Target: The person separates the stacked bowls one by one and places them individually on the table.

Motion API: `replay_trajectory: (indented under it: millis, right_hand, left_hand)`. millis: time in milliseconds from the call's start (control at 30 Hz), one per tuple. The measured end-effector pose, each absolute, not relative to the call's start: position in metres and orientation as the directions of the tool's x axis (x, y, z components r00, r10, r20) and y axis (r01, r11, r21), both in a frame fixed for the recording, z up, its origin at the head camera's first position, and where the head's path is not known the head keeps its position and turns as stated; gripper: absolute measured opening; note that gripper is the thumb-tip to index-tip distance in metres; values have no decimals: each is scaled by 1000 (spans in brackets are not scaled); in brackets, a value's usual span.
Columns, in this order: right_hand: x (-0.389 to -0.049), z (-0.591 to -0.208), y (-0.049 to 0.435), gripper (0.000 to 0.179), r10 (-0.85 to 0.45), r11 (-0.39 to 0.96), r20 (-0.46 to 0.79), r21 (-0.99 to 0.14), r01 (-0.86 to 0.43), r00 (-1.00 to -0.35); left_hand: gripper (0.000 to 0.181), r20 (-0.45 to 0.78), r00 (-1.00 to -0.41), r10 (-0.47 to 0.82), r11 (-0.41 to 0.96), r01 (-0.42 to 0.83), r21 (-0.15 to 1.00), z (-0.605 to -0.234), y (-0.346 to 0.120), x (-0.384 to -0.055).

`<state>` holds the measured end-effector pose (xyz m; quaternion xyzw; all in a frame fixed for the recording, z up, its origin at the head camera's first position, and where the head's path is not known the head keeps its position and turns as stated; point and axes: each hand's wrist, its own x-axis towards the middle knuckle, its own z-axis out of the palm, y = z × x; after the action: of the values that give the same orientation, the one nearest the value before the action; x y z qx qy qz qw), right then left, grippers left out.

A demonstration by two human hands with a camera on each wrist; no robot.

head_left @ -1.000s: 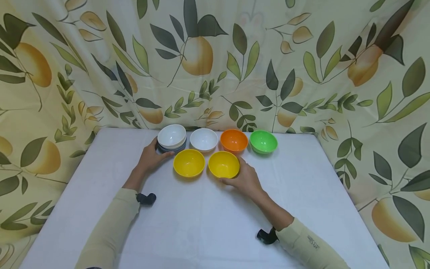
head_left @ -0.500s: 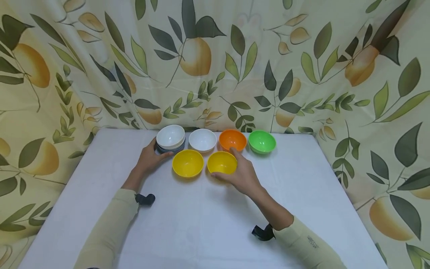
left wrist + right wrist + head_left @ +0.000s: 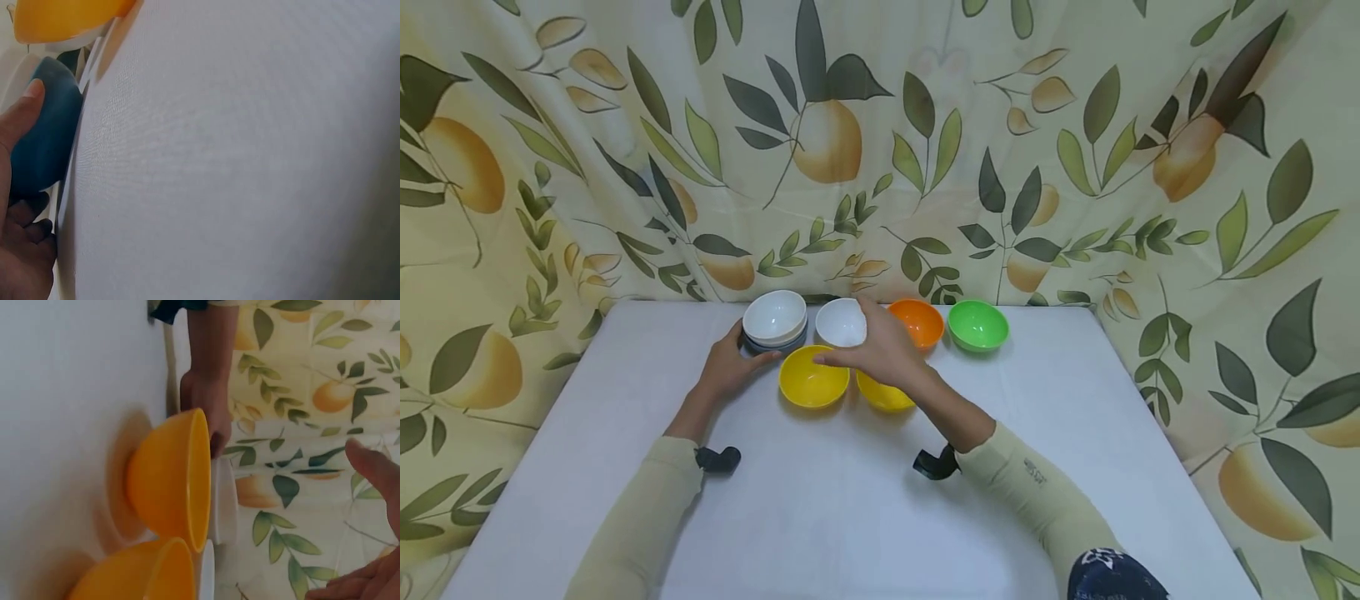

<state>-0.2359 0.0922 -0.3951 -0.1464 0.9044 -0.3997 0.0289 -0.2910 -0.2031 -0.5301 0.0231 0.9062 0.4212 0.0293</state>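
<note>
At the back left of the table my left hand [image 3: 726, 367] holds a stack of bowls, with white bowls [image 3: 775, 317] on top and a blue-grey bowl [image 3: 792, 342] at the bottom. In the left wrist view the thumb of the left hand [image 3: 22, 250] lies against the blue bowl [image 3: 47, 131]. My right hand [image 3: 887, 346] hovers with thumb and fingers spread near a single white bowl [image 3: 838, 325]. It partly covers the right yellow bowl [image 3: 886, 395]. In the right wrist view the right hand [image 3: 369, 569] appears apart from the bowls. The left yellow bowl [image 3: 814, 383] stands upright.
An orange bowl [image 3: 921, 321], partly behind the right hand, and a green bowl [image 3: 978, 326] stand to the right along the back row. A printed curtain [image 3: 827, 200] hangs behind the white-covered table [image 3: 820, 508].
My right hand has left the right yellow bowl and moved left and farther back, over toward the single white bowl. The left hand stays on its stack; the head view has shifted slightly.
</note>
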Motion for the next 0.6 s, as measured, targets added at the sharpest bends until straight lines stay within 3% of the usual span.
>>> replay_trajectory:
  millis: [333,600]
  right_hand:
    - [-279,-402,52,120,-387,743,10,-589,-318,-922]
    - [-302,-407,23,116,-440,721,44,-578,-382,-897]
  left_hand:
    - [118,-34,-997,70,656,21,755,-529,-203,-289]
    - [116,-9,-996,89,651,51,757,-529,-203,-288]
